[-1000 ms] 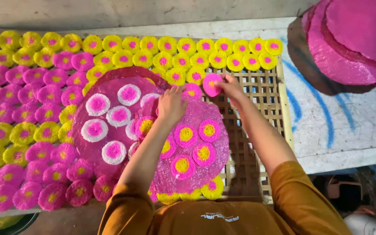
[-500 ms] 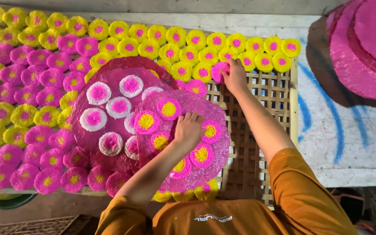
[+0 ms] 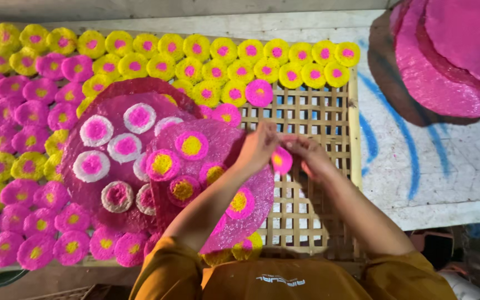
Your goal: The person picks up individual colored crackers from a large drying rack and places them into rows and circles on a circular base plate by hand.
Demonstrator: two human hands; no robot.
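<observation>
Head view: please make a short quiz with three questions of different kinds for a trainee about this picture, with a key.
1. True or false: both hands meet at one small pink disc with a yellow centre.
2. What lies under the discs on the right? A) woven bamboo tray B) metal sheet C) cloth
3. Fill in: the back row of discs is mostly ____ with pink centres.

Key
1. True: left hand and right hand touch the pink disc.
2. A: woven bamboo tray.
3. Yellow: back row of discs.
</observation>
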